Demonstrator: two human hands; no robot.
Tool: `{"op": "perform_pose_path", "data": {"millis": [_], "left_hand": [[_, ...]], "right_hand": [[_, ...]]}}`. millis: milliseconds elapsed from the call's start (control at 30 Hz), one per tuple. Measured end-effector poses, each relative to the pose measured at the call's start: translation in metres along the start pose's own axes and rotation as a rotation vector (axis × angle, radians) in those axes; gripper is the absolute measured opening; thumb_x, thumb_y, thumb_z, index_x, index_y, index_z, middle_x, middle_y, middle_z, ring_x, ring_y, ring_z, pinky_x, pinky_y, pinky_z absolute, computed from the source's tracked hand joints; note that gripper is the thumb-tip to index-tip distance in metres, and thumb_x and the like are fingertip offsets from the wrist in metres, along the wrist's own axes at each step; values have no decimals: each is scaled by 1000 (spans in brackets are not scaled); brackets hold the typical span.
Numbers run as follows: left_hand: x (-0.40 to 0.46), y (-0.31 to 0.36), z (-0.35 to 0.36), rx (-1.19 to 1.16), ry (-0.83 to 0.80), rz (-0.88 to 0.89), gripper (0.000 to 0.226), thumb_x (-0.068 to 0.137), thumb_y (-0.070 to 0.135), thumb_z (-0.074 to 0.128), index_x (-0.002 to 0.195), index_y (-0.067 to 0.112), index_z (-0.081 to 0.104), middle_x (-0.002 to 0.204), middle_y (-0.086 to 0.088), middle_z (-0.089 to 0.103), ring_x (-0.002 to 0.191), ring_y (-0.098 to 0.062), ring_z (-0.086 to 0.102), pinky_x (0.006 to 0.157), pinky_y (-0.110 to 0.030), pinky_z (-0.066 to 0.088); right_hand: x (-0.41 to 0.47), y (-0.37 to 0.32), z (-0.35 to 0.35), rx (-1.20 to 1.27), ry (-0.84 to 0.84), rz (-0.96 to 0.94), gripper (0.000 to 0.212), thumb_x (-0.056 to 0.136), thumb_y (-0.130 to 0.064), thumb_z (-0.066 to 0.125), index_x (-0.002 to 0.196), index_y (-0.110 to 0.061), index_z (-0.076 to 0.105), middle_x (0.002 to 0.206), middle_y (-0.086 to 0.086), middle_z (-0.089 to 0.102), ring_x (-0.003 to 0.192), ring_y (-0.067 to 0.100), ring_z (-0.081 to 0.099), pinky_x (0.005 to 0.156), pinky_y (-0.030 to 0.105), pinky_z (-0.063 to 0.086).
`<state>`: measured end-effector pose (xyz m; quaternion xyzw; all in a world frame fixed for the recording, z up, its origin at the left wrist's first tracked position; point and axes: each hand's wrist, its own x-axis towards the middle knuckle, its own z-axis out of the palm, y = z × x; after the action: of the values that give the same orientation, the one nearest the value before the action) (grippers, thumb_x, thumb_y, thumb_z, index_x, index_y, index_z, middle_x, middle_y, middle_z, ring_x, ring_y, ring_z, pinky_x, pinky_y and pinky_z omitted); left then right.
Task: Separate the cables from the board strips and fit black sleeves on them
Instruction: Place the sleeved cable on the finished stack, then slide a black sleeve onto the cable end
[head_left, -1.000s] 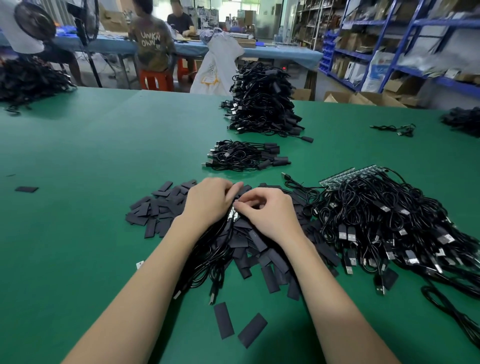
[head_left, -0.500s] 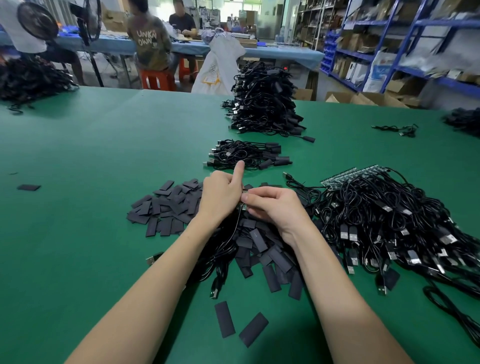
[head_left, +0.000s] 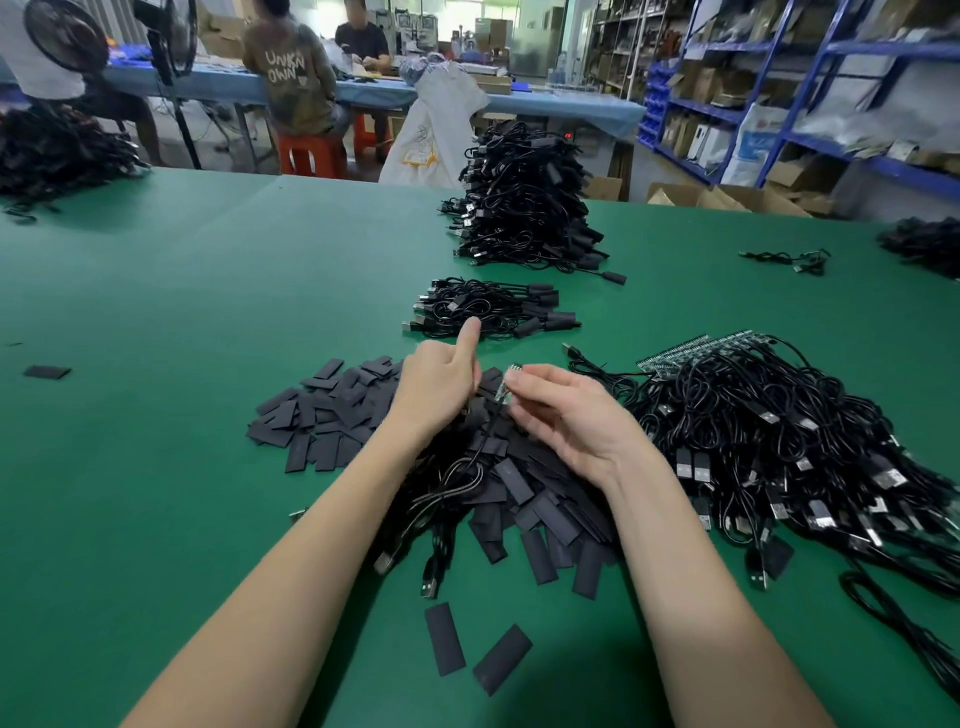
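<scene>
Over the sleeves (head_left: 524, 499) on the counter (head_left: 182, 312), right hand (head_left: 566, 415) fingers pinch a small board (head_left: 506, 387); left hand (head_left: 439, 387) grips its cable (head_left: 470, 475), thumb raised.

The left hand (head_left: 434, 389) curls over whatever it pinches, so its fingertips and the sleeve, if any, are hidden. The small board piece (head_left: 503, 391) at the right hand (head_left: 563, 415) is too tiny to read. The cable heap (head_left: 810, 457) runs off the right edge; the dark pile (head_left: 47, 150) at the worktop's far left corner is cropped.
</scene>
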<state>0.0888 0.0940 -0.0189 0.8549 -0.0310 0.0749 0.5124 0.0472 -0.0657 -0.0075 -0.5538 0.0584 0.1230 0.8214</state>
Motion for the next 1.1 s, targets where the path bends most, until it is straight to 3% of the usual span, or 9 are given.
{"op": "perform_pose_path", "data": {"millis": [100,200,333,433,567,700,867,967,1100], "left_hand": [[3,-11,-9,271,95,37,58,103,57,39,72,18,68,66,10,68,71,-12,64,67,-29,43],[5,-9,-14,241,135,170,23,98,43,58,91,22,65,87,10,67,77,-9,59,70,-26,40],[5,3,-22,-67,-371,49,18,95,43,65,98,26,67,91,-3,75,76,-9,64,72,-24,49],[0,5,-22,-135,-482,4,15,95,31,69,101,18,66,79,-1,67,72,-12,60,73,-25,50],[-1,7,-25,-255,-421,-115,4,98,12,65,98,9,61,83,-17,61,70,-19,64,79,-31,57],[-4,6,-22,-307,-367,-229,5,99,5,60,95,8,59,79,-11,63,73,-21,71,95,-42,56],[-3,6,-22,-257,-305,-238,4,99,3,59,97,6,58,82,-12,63,72,-23,67,95,-43,57],[-2,3,-22,-288,-292,-248,5,99,0,58,99,4,57,85,-13,60,62,-16,66,82,-32,60],[-1,2,-22,-307,-295,-260,8,98,-1,59,94,6,58,85,-12,62,63,-16,66,80,-29,60]], "right_hand": [[2,-5,-14,-159,142,-36,19,81,-12,83,98,-11,72,77,-1,74,64,7,68,58,17,54],[5,-3,-17,-132,189,-52,16,84,-11,81,97,-10,72,77,0,75,65,9,69,60,18,56],[9,-2,-16,-39,127,-73,9,92,-11,73,99,-7,72,85,6,77,76,14,75,68,21,59],[12,-3,-15,-48,86,-84,14,102,-13,59,104,-7,71,94,10,79,86,18,77,69,22,59],[18,-2,-25,-513,251,-230,13,98,-18,64,95,-21,76,94,-1,79,79,8,73,65,20,56],[27,0,-25,-1062,299,-364,7,90,-29,72,92,-30,78,87,-19,73,79,-5,63,74,15,48],[44,-3,-1,-1373,225,-350,19,91,-37,69,109,-35,76,108,-14,75,103,12,66,89,30,54],[55,-4,13,-1513,168,-300,23,92,-37,69,114,-37,74,114,-11,73,108,18,65,82,28,48],[63,-6,21,-1601,175,-264,19,90,-31,70,109,-36,74,114,-5,73,109,22,64,78,28,42]]}}
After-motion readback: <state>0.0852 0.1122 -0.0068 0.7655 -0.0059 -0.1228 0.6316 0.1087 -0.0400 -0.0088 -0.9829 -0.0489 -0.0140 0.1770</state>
